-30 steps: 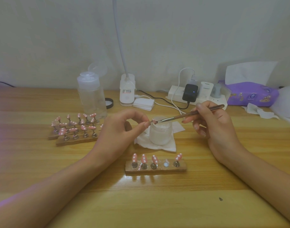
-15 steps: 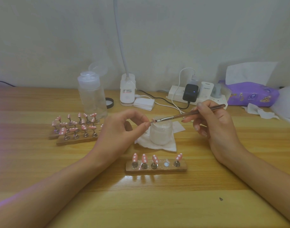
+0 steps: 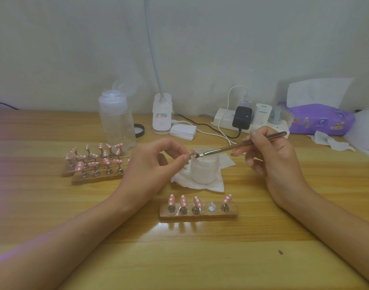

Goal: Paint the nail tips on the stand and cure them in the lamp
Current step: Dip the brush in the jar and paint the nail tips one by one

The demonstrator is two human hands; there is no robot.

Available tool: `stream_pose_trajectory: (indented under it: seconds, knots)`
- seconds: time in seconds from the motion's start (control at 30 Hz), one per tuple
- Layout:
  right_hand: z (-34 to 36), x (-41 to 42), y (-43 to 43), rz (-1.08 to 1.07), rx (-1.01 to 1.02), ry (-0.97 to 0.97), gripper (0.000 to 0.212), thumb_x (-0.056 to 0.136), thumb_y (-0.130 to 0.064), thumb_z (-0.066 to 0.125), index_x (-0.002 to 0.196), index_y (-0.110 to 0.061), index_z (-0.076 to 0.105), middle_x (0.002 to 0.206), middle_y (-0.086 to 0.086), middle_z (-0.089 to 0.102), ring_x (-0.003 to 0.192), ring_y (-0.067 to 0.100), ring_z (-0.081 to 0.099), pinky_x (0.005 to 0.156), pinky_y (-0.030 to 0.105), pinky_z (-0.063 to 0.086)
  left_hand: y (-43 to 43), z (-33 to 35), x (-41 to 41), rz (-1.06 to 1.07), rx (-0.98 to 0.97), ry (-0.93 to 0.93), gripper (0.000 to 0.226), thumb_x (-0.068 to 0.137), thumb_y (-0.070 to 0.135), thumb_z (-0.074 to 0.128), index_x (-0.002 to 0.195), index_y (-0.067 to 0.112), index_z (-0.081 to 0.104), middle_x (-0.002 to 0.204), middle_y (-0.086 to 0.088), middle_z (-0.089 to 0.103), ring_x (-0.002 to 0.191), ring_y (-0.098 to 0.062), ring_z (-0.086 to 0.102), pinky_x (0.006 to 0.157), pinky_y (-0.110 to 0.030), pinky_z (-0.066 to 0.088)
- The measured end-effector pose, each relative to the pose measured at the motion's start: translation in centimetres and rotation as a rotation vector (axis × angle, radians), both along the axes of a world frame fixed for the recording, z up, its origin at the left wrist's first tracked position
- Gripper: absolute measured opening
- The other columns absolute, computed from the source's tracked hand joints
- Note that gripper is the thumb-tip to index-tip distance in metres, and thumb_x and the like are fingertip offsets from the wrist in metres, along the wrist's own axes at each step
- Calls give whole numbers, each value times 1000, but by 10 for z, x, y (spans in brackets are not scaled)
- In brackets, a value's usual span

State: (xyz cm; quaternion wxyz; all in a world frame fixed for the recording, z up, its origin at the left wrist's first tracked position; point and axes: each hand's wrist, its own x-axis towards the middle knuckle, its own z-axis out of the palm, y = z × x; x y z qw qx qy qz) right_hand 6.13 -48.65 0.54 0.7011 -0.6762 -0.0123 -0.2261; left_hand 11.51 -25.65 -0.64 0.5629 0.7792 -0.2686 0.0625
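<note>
Left hand [image 3: 152, 164] and right hand [image 3: 277, 162] meet above a white jar [image 3: 204, 171] near the middle of the table [image 3: 179, 258]. The left thumb and forefinger are pressed together on a small pink nail tip [image 3: 193, 152]. It juts past the fingertips toward the right, just over the jar's left rim, and the remaining fingers curl loosely beneath. The right hand pinches a brush [image 3: 242, 145] pen-fashion between its fingertips. The handle slants up to the right past the forefinger, and the bristles point down-left to meet the nail tip; whether they press on it or only graze it cannot be told. The jar sits on a white tissue [image 3: 220, 185]. Nearer the onlooker, between the two forearms and well apart from both hands, lies a wooden stand [image 3: 200, 215]. Four of its holders carry pink tips [image 3: 171, 199] dotted white, and the fourth holder [image 3: 211, 208] from the left shows only its pale top. To the left of the left hand lie two further stands [image 3: 95, 177], side by side and crowded with similar pink tips. Along the wall stand a clear bottle [image 3: 116, 122], the lamp [image 3: 162, 114] with its neck rising out of view, a power strip [image 3: 223, 119] and a purple pack [image 3: 319, 120].
</note>
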Motion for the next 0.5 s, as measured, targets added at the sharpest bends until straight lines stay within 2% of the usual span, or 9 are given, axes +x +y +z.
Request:
stream_pose_trajectory:
  seconds: [0.17, 0.27, 0.33, 0.5]
  knots:
    - [0, 0, -1, -19, 35, -15, 29, 101, -24, 52, 73, -24, 59, 73, 9, 74, 47, 8, 50, 40, 16, 32, 0, 0, 0, 6, 5, -7, 8, 87, 20, 76, 81, 25, 73, 77, 17, 68, 45, -2, 44, 48, -14, 38]
    - [1, 0, 1, 39, 61, -43, 29, 97, -35, 56, 69, -31, 62, 77, 9, 75, 49, 9, 53, 42, 16, 35, 0, 0, 0, -1, 10, -13, 5, 86, 23, 76, 83, 26, 73, 78, 18, 69, 45, -2, 45, 49, -14, 39]
    - [1, -1, 1, 54, 47, -28, 23, 92, -40, 59, 71, -30, 63, 79, 10, 76, 50, 10, 54, 42, 16, 36, 0, 1, 0, -1, 16, -19, 5, 86, 23, 76, 83, 27, 73, 79, 17, 69, 46, -2, 46, 49, -13, 40]
    - [-2, 1, -2, -31, 2, 29, 22, 100, -25, 53, 79, -18, 58, 74, 10, 74, 47, 9, 51, 40, 16, 32, 1, 1, 0, -5, 13, -24, 7, 86, 20, 76, 83, 26, 73, 77, 18, 68, 45, -2, 45, 49, -12, 38]
